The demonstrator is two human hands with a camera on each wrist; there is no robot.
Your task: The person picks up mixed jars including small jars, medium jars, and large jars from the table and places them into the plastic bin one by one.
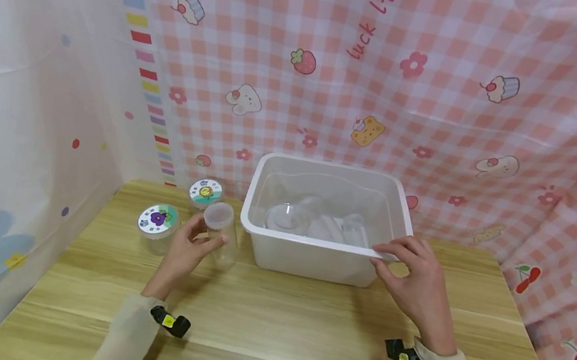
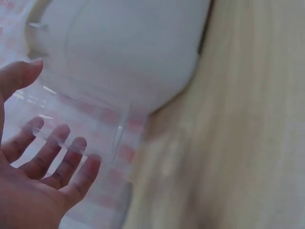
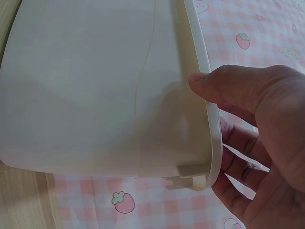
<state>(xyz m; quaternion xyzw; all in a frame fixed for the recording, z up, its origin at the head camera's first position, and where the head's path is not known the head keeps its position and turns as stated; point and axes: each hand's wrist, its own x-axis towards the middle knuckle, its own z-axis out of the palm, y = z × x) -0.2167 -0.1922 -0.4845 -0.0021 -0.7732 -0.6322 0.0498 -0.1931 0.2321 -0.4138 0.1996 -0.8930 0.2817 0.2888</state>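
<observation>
My left hand (image 1: 192, 244) holds a clear plastic jar (image 1: 225, 247) with a frosted lid, thumb on one side and fingers on the other. The left wrist view shows the see-through jar (image 2: 83, 112) between thumb and fingertips; whether its base touches the table I cannot tell. At the front right corner of a white plastic bin (image 1: 305, 259), my right hand (image 1: 413, 272) grips the rim. In the right wrist view the thumb presses the rim from the near side, the fingers bent over the far side. Several clear plastic containers (image 1: 339, 229) lie inside the bin.
Left of the held jar stand two clear jars with printed lids: one lid with a purple flower (image 1: 158, 219), one with a sunflower (image 1: 206, 191). All stand on a wood-grain table (image 1: 291, 326). A pink checked cloth (image 1: 332, 100) hangs right behind the bin.
</observation>
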